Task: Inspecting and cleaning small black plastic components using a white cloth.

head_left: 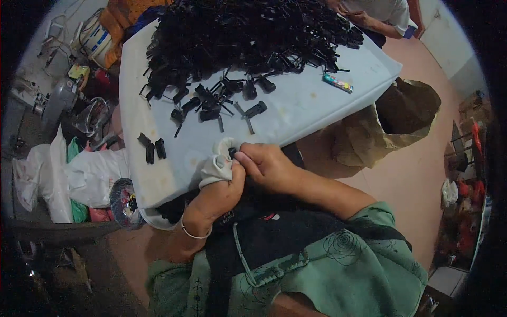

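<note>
Close together at the near edge of the white-covered table [296, 108], my two hands meet on a small black plastic part [232, 152]. My left hand [224, 177], its fingers covered by whitish cloth like a partial glove, is closed round the part. Thumb and bent fingers of my right hand [272, 166] pinch it from the other side. Most of the part is hidden by the fingers. Beyond them lie several loose black parts [257, 109] with thin stems, in front of a large heap of the same kind [248, 39]. Two short black pieces [150, 150] lie apart, left of my hands.
A slim multicoloured tube [338, 83] lies near the table's right side. An open brown paper sack [364, 137] stands right of the table. At the far right edge is another person's arm [377, 25]. White plastic bags [97, 177] and a fan [60, 103] crowd the left.
</note>
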`<state>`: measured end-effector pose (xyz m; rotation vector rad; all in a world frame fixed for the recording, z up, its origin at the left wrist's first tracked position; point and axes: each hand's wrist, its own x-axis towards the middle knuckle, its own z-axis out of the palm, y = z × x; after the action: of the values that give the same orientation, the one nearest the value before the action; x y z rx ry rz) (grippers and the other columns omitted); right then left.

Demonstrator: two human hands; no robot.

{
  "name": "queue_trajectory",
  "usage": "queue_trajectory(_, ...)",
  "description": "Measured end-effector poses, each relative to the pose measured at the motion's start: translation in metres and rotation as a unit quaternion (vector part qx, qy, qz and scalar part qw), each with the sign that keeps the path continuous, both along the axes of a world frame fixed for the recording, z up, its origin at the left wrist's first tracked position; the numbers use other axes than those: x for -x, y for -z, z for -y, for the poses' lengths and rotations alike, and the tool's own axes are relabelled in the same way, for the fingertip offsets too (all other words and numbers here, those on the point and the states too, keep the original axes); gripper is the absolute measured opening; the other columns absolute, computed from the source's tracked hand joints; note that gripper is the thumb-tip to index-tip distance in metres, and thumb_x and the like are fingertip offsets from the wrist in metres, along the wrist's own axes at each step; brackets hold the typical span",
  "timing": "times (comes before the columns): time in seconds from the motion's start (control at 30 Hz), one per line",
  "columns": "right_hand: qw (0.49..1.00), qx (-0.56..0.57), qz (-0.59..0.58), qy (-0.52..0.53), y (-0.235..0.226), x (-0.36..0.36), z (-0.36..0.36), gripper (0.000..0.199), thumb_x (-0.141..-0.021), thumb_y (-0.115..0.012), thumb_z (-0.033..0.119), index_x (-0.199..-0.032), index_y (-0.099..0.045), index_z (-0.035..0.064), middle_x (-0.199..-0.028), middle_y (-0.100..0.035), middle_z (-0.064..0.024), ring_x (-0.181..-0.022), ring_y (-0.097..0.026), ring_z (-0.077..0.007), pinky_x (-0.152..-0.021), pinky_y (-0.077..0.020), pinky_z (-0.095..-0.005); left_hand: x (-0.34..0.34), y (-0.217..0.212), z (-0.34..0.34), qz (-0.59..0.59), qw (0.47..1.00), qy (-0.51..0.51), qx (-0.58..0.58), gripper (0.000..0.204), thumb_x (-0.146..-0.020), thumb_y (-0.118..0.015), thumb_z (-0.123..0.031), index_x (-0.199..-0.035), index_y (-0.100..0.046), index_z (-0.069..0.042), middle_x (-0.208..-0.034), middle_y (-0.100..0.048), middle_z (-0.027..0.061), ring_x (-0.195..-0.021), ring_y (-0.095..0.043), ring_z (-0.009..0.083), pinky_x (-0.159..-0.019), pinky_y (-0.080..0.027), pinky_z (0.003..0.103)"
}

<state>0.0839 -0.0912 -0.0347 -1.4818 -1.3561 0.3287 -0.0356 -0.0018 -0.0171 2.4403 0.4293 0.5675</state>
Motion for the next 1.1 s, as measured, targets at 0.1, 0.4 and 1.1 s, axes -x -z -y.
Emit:
queue_trajectory(0.1,0.999,0.033,-0.034,-0.019,-0.001,0.0,-0.003,0.024,-0.085,-0.049,0.021,-0.072,-0.049,0.0007,-0.064,-0.052,-0.0191,-0.061,-0.052,-0.0384,-0.052,-0.0404,-0.0416,0.007,-0.006,-0.011,-0.054,0.995,0.031,-0.082,0.026,-0.079,-0.047,-0.013,-0.101,-0.051,-0.002,-0.082,-0.056,0.0228,-0.071,-0.056,0.037,-0.06,-0.044,0.044)
queue_trajectory(0.4,0.946,0.101,0.246,0.185,0.014,-0.044,-0.009,0.019,-0.078,-0.056,0.02,-0.075,-0.049,0.0031,-0.068,-0.055,-0.0156,-0.062,-0.056,-0.0342,-0.054,-0.0451,-0.0417,0.03,-0.024,-0.067,-0.025,0.91,-0.191,-0.366,0.034,-0.084,-0.047,-0.021,-0.111,-0.05,-0.001,-0.091,-0.057,0.0214,-0.091,-0.053,0.0359,-0.083,-0.04,0.04)
queue_trajectory(1.1,0.995,0.01,-0.002,0.098,-0.011,-0.018,-0.005,0.026,-0.076,-0.063,0.022,-0.069,-0.049,0.0013,-0.059,-0.05,-0.0141,-0.054,-0.051,-0.0312,-0.049,-0.0407,-0.0365,-0.011,0.001,-0.002,0.115,0.897,0.011,0.426,0.019,-0.084,-0.053,-0.009,-0.102,-0.049,-0.002,-0.084,-0.055,0.0008,-0.071,-0.05,0.0056,-0.057,-0.042,0.019)
